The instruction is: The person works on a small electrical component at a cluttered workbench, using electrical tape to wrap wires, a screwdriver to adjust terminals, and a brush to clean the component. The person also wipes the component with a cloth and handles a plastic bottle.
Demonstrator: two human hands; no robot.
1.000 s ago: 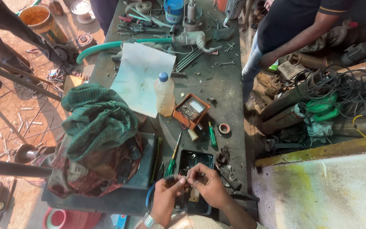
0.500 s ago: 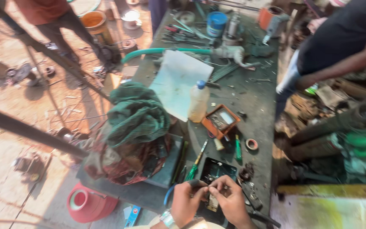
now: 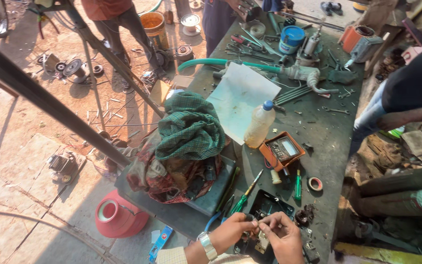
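Note:
My left hand point(image 3: 234, 231) and my right hand point(image 3: 283, 235) meet at the near edge of a dark workbench point(image 3: 328, 132). Both pinch a small part with thin wires, held just above a black box-shaped casing point(image 3: 269, 205). A watch sits on my left wrist. A green-handled screwdriver point(image 3: 244, 197) lies just left of the casing, and a shorter green one point(image 3: 298, 184) lies beyond it. An orange-cased meter point(image 3: 282, 149) and a plastic bottle with a blue cap point(image 3: 260, 124) stand further out.
A heap of checked cloth point(image 3: 186, 142) covers the bench's left side, with a white sheet point(image 3: 240, 98) behind it. Tools, a green hose point(image 3: 221, 63) and a blue tin point(image 3: 292, 39) crowd the far end. Another person's arm point(image 3: 406, 117) reaches in at right. A red stool point(image 3: 116, 215) stands below.
The camera has swung right and tilted, so the bench has shifted in view. My hands stay together over the black casing, still working the small part.

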